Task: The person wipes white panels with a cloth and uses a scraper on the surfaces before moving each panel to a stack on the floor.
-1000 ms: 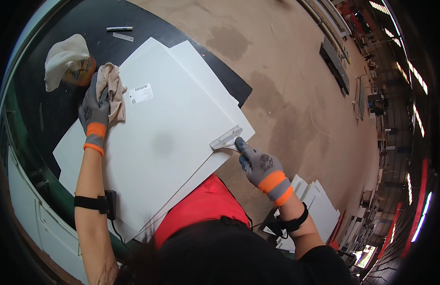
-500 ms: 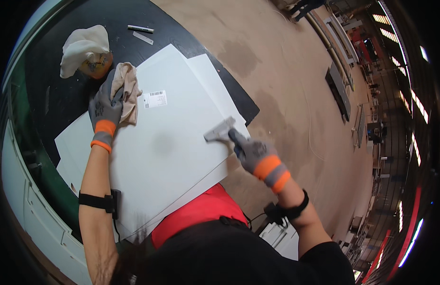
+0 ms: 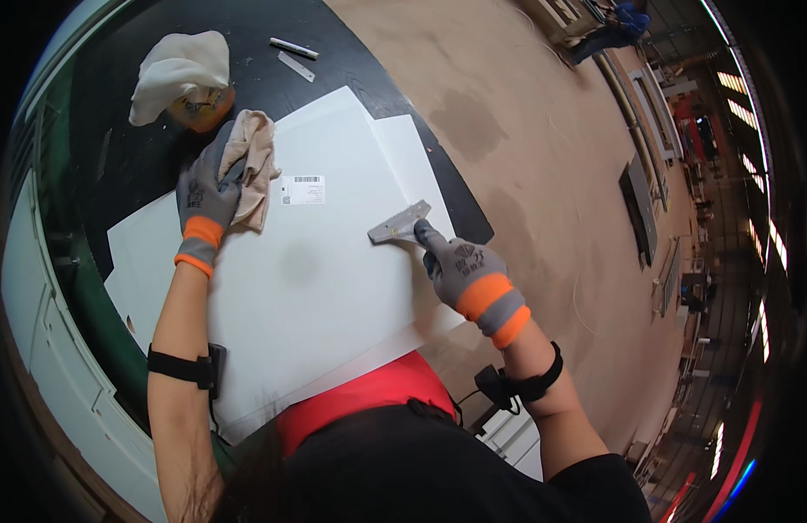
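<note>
A large white panel (image 3: 308,288) lies on a black table (image 3: 159,122), stacked over other white sheets. My left hand (image 3: 207,196), in a grey glove with an orange cuff, grips a beige rag (image 3: 254,166) pressed on the panel's far left part. A small white sticker with a barcode (image 3: 302,189) sits just right of the rag. My right hand (image 3: 460,266), gloved the same way, holds a metal scraper (image 3: 401,224) with its blade flat on the panel near the right edge.
A yellow bottle (image 3: 199,109) with a white cloth (image 3: 177,70) draped over it stands on the black table beyond the rag. Two small flat metal strips (image 3: 294,54) lie farther back. Brown floor (image 3: 543,131) stretches to the right; white cabinets (image 3: 46,349) run along the left.
My right hand has slid the scraper inward over the panel from its right edge toward the sticker. My left hand stays on the rag.
</note>
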Demonstrator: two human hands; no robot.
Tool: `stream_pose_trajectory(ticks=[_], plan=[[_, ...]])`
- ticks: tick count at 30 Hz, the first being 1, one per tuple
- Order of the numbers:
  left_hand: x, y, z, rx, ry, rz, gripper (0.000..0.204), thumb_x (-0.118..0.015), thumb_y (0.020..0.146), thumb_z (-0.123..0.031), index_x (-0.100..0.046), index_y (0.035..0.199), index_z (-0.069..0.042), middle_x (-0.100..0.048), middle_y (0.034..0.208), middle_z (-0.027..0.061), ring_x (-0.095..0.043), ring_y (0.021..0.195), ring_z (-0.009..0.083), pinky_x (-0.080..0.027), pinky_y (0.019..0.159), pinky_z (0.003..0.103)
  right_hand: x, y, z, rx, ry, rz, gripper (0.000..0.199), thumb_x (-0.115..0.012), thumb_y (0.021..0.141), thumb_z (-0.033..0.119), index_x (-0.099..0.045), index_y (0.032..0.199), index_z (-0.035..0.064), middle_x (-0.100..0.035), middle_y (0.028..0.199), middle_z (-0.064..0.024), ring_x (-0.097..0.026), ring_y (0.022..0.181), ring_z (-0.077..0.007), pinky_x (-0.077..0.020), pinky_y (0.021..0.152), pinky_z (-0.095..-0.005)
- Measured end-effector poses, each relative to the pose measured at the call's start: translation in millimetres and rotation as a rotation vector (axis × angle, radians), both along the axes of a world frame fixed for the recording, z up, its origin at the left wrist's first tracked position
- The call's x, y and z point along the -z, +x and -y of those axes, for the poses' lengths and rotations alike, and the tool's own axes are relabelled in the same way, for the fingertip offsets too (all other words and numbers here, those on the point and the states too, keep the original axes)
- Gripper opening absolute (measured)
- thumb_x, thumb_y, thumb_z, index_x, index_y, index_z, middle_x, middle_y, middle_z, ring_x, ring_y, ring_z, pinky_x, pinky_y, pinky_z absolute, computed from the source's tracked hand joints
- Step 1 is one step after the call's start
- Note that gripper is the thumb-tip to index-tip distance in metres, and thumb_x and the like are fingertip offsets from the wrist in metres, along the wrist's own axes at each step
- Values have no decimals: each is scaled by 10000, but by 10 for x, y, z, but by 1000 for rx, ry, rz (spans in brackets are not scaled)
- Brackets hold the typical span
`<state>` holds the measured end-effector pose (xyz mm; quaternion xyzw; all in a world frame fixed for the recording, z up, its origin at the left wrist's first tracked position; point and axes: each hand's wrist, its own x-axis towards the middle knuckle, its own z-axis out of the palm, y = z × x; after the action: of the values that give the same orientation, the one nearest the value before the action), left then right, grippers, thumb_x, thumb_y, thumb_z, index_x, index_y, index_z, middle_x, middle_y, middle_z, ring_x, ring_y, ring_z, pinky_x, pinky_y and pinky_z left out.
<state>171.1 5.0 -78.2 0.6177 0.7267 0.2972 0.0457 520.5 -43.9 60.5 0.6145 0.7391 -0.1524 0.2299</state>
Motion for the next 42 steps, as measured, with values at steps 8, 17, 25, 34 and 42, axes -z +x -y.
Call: stream_pose_trajectory(ticks=[8, 17, 25, 34, 42], plan=[[-11, -19, 55, -11, -30, -12, 528, -635, 792, -194, -520, 1291, -67, -592, 1227, 155, -539, 1149, 335, -327, 1097, 460, 14, -327, -720, -106, -17, -12, 453, -455, 954, 192, -466, 1407, 195, -688, 854, -158, -666, 776, -338, -516, 691, -437], [-15, -45, 10, 25, -29, 77, 510, -670, 803, -250, -544, 1258, -60, -612, 1189, 156, -556, 1110, 348, -370, 1050, 449, 41, -761, -1595, -295, 19, -23, 400, -450, 939, 193, -542, 1327, 208, -700, 1011, -136, -683, 899, -333, -544, 758, -450], [21, -13, 102, -33, 49, 8, 451, -654, 830, -254, -567, 1228, -60, -625, 1138, 166, -572, 1059, 358, -406, 1011, 452, 102, -258, -1547, -374, -43, -141, 390, -486, 948, 217, -542, 1330, 272, -678, 974, -106, -678, 837, -302, -537, 697, -413], [-268, 247, 344, 148, 103, 92, 482, -630, 863, -239, -539, 1296, -48, -601, 1241, 156, -566, 1157, 329, -343, 1117, 429, -10, -17, -1792, -571, 28, -272, 502, -566, 889, 47, -573, 1324, 297, -648, 884, -71, -631, 728, -265, -495, 648, -354], [-509, 247, 1327, -157, 131, 334, 524, -599, 886, -216, -489, 1368, -42, -539, 1349, 161, -521, 1245, 349, -363, 1093, 453, -39, -274, -2105, -837, 15, -164, 578, -580, 811, -22, -606, 1287, 305, -648, 882, -56, -635, 733, -257, -514, 654, -357]])
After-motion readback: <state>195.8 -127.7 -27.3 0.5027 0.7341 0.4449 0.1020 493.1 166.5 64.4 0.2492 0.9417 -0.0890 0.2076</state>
